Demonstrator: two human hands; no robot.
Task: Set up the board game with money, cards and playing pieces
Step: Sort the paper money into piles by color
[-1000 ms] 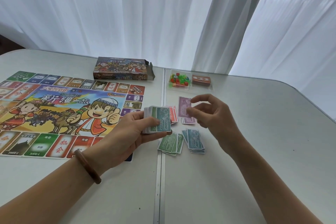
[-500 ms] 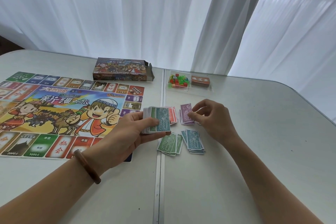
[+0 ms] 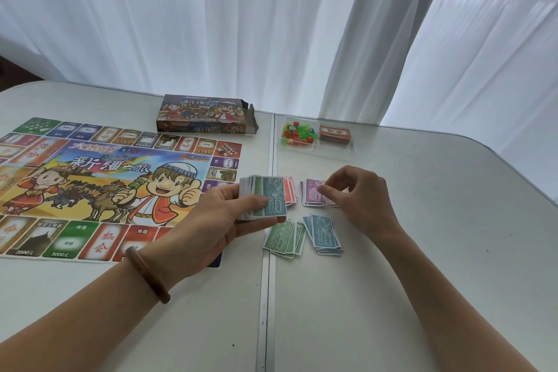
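Here white curtains (image 3: 271, 24) back table (image 3: 422, 251) and board (image 3: 105, 190).

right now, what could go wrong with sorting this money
The right hand is at the purple pile, wrist close beside the blue pile; pulling back could scatter it. The green pile overlaps the table seam, so notes might catch there. The stack in the left hand is fanned and could slip.

Green paper 500 notes (image 3: 283, 238) lie beside blue paper 1000 notes (image 3: 324, 235); purple paper notes (image 3: 312, 195) and red paper notes (image 3: 290, 193) sit behind. A cartoon-printed, multicoloured game board (image 3: 105, 187) covers the white counter (image 3: 422, 251).
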